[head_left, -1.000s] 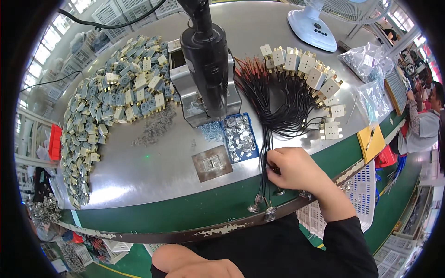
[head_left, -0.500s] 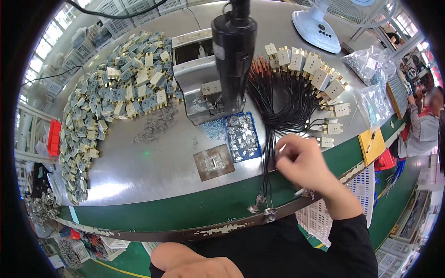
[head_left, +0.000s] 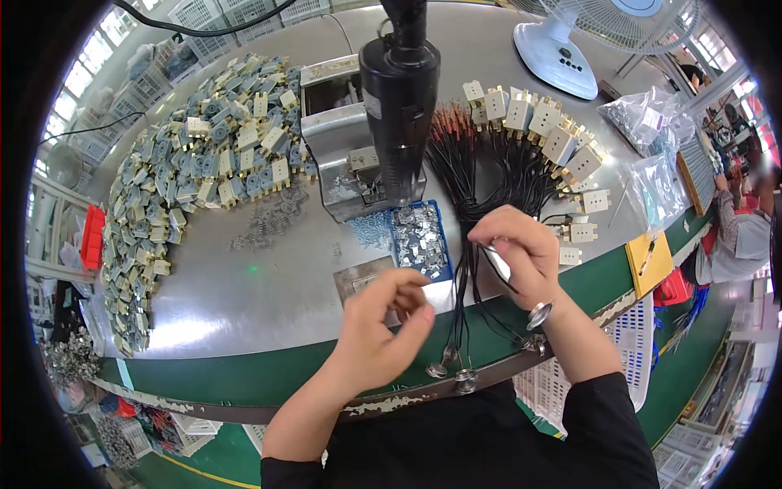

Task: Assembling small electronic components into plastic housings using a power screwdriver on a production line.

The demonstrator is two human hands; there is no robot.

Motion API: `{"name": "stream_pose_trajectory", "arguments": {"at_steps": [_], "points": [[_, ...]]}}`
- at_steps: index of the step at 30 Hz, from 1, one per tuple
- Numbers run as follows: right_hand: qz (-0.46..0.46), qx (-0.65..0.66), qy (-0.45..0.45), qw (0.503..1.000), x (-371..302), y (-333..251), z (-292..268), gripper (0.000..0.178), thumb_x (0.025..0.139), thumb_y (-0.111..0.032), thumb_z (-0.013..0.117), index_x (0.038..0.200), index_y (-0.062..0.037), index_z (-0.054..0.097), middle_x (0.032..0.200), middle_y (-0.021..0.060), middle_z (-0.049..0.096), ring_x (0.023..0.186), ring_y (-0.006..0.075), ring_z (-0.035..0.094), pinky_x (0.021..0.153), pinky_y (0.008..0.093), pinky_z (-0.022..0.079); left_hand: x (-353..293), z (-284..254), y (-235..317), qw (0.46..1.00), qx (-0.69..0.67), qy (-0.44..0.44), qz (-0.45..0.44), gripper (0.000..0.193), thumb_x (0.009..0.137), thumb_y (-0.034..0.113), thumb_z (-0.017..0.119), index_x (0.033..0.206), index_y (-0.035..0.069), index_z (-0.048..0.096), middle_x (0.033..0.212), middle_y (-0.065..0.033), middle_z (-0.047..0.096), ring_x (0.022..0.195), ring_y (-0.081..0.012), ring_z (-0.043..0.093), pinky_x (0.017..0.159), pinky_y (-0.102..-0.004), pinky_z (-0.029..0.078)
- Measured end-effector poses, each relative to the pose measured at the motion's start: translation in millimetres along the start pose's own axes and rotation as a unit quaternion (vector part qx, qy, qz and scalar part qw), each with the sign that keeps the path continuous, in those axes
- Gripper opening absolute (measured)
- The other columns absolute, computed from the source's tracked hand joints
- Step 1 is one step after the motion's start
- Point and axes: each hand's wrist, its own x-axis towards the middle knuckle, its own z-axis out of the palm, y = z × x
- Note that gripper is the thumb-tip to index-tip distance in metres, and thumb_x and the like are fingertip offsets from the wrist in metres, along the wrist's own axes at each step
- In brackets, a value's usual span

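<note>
My right hand [head_left: 521, 253] is closed on a black wire whose round metal end [head_left: 538, 314] hangs below the palm. That wire belongs to a bundle of black wires [head_left: 489, 175] fanning out from cream socket parts [head_left: 546, 134]. More round wire ends [head_left: 456, 373] dangle over the table's green edge [head_left: 269, 379]. My left hand [head_left: 379, 326] hovers over a small square metal plate [head_left: 357, 281]. Its thumb and fingertips are pinched together beside a blue tray of small metal pieces [head_left: 418, 236], and I see nothing between them.
A black press machine [head_left: 399, 106] on a metal base stands behind the tray. A large pile of blue and cream parts [head_left: 187, 163] and loose springs [head_left: 269, 220] fill the left. A fan [head_left: 586, 41], plastic bags [head_left: 643, 114] and another person [head_left: 737, 220] are at the right.
My left hand has come up from the lower edge to the metal plate. My right hand has lifted from the table edge toward the wire bundle, drawing one wire up.
</note>
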Motion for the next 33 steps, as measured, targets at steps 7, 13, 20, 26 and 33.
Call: {"name": "stream_pose_trajectory", "arguments": {"at_steps": [7, 13, 20, 26, 33], "points": [[0.097, 0.075, -0.031, 0.992, 4, -9, 40, 0.034, 0.111, -0.023, 0.045, 0.108, 0.0004, 0.069, 0.067, 0.0030, 0.058, 0.059, 0.0084, 0.050, 0.055, 0.0276, 0.039, 12, 29, 31, 0.991, 0.011, -0.097, 0.092, 0.045, 0.086, 0.011, 0.088, 0.125, 0.003, 0.067, 0.094, -0.0093, 0.075, 0.078, -0.0176, 0.074, 0.070, -0.0295, 0.057], [-0.037, 0.055, -0.111, 0.992, 22, 2, 47, 0.024, 0.103, -0.022, 0.061, 0.094, -0.0013, 0.071, 0.077, 0.0119, 0.067, 0.063, 0.0289, 0.064, 0.060, 0.0353, 0.051, 3, 10, 35, 1.000, -0.014, -0.023, 0.016, 0.014, 0.092, 0.004, 0.081, 0.103, -0.001, 0.073, 0.082, -0.0061, 0.072, 0.066, -0.0118, 0.069, 0.061, -0.0271, 0.054], [-0.232, -0.024, -0.129, 0.964, 20, 23, 57, 0.023, 0.078, -0.009, 0.084, 0.098, -0.0025, 0.075, 0.074, 0.0067, 0.064, 0.060, 0.0257, 0.063, 0.054, 0.0373, 0.050, -8, -16, 17, 0.950, -0.258, 0.010, -0.176, 0.012, 0.096, 0.006, 0.075, 0.099, -0.001, 0.066, 0.078, -0.0026, 0.065, 0.061, -0.0039, 0.056, 0.053, -0.0199, 0.038], [-0.253, -0.059, -0.182, 0.948, 25, 27, 57, 0.025, 0.080, -0.018, 0.088, 0.098, -0.0090, 0.073, 0.066, 0.0032, 0.055, 0.056, 0.0244, 0.061, 0.048, 0.0378, 0.047, -23, -16, -19, 0.926, -0.353, 0.053, -0.126, 0.010, 0.099, 0.007, 0.073, 0.096, 0.005, 0.064, 0.078, 0.0072, 0.058, 0.068, 0.0019, 0.044, 0.059, -0.0187, 0.031], [-0.192, -0.024, -0.228, 0.954, 32, 10, 40, 0.036, 0.079, -0.013, 0.085, 0.115, -0.0127, 0.079, 0.065, 0.0039, 0.054, 0.056, 0.0232, 0.060, 0.048, 0.0379, 0.046, -15, -33, -5, 0.949, -0.272, -0.002, -0.162, 0.013, 0.095, 0.009, 0.076, 0.094, 0.003, 0.064, 0.080, 0.0004, 0.063, 0.073, -0.0056, 0.054, 0.065, -0.0221, 0.041]]}}
